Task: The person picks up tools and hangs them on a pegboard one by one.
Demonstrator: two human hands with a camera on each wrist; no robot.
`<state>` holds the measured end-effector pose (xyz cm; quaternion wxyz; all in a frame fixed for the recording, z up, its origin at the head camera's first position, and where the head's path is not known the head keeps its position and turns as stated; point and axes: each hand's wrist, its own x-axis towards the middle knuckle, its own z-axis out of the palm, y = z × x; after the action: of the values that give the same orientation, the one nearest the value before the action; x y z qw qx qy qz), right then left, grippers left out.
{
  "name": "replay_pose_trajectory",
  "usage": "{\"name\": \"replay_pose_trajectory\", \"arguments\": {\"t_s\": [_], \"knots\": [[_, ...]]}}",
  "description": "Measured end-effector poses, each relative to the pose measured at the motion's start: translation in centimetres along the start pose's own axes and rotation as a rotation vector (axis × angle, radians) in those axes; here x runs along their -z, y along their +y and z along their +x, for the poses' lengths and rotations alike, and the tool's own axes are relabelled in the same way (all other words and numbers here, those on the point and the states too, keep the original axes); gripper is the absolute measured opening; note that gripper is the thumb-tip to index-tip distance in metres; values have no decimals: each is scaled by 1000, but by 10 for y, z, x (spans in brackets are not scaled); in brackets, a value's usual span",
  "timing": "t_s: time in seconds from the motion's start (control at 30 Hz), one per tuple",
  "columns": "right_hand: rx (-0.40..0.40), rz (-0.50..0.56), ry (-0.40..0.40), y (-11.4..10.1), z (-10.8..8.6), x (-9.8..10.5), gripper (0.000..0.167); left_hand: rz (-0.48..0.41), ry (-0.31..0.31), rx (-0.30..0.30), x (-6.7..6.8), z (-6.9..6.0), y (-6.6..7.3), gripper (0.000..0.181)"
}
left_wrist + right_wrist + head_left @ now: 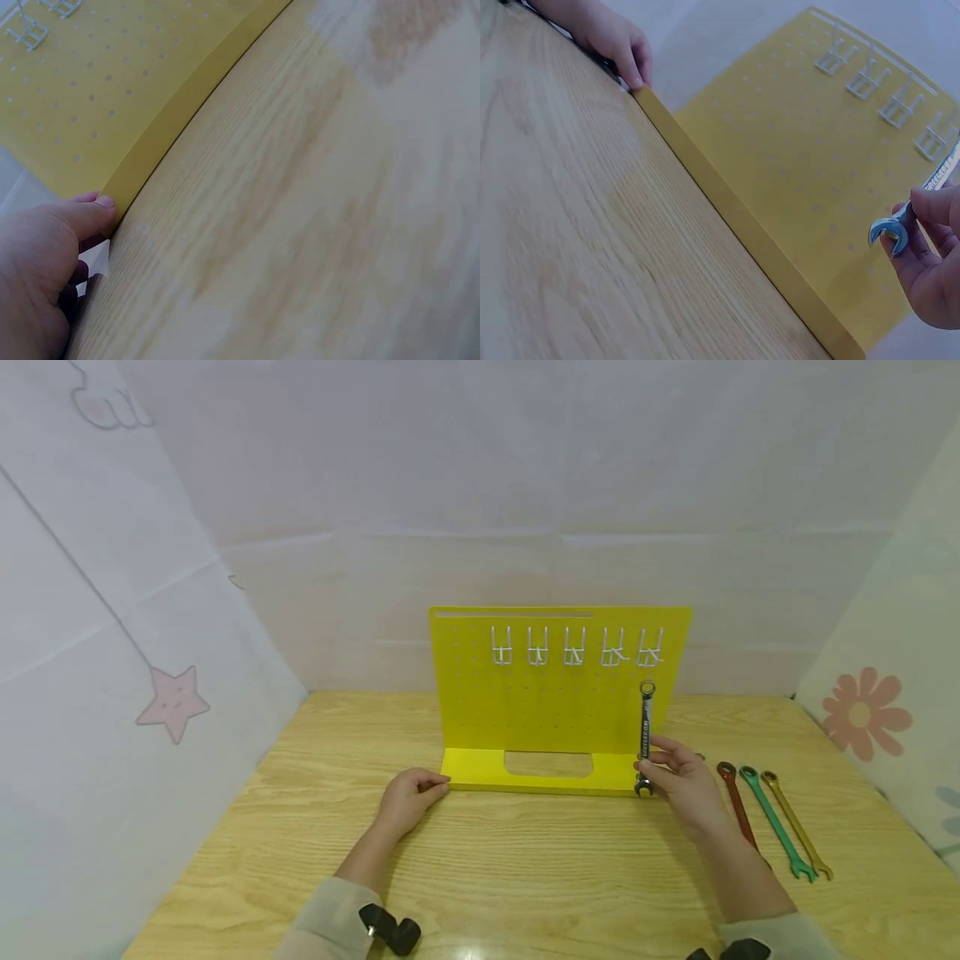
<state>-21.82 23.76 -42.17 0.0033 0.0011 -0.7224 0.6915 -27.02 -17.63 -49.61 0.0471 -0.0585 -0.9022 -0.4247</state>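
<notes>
A yellow pegboard (555, 693) stands upright on the table, with a row of several white wire hooks (537, 647) along its upper part. At the left front corner of its base, my left hand (408, 797) pinches the edge between thumb and fingers, which the left wrist view shows close up. My right hand (686, 785) holds a silver combination wrench (646, 727) near its lower, open-jaw end. The wrench points nearly straight up in front of the board's right side, its ring end below the rightmost hook. In the right wrist view the open jaw (889, 236) sticks out past the fingers.
Right of the board, a red wrench (738, 802), a green wrench (778, 822) and a gold wrench (798, 827) lie side by side on the wooden table (540, 877). Behind my right hand, a small end of another metal piece peeks out. Fabric walls enclose the table.
</notes>
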Motion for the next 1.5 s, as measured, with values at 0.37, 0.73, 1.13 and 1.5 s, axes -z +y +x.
{"name": "replay_pose_trajectory", "arguments": {"t_s": [0.37, 0.73, 1.13, 1.5], "knots": [[3, -27, -51, -14, 5, -49, 50, -23, 3, 29, -2, 1, 4, 11], [25, 19, -132, -25, 20, -93, 40, -22, 10, 30, -2, -1, 4, 10], [59, -48, -204, -44, 38, -134, 42, -22, 18, 29, -2, 0, 5, 9], [-3, -53, -175, -45, 50, -149, 41, -36, 12, 11, -6, -2, 6, 8]]}}
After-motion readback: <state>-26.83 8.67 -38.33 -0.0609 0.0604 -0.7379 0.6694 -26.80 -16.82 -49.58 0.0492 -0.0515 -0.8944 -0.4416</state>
